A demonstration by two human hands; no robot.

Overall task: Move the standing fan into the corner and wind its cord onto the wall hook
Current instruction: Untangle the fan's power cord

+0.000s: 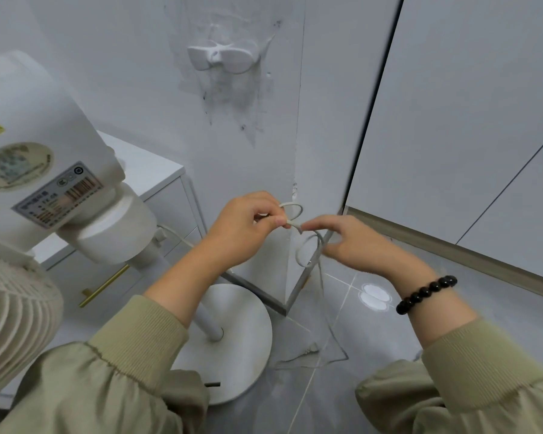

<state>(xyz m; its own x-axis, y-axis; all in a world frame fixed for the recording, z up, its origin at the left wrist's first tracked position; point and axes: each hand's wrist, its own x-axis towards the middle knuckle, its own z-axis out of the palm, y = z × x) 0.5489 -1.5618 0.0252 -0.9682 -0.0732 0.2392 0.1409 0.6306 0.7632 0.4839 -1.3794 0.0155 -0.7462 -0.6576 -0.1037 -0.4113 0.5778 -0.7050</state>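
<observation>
The white standing fan (41,158) stands at the left by the wall, its round base (242,339) on the grey floor and its grille at the lower left. A thin white cord (309,250) forms small loops between my hands, in front of the wall's outer corner. My left hand (242,228) pinches one loop between thumb and fingers. My right hand (355,242), blurred, grips the cord just to the right, a second loop hanging below it. The white double-pronged wall hook (221,57) sits high on the wall above my hands, with nothing on it.
A white cabinet (157,183) with a brass handle (104,285) stands behind the fan against the wall. White cupboard doors (452,120) fill the right side above a grey skirting strip. The grey tiled floor (373,333) shows a light reflection. A black bead bracelet (427,294) circles my right wrist.
</observation>
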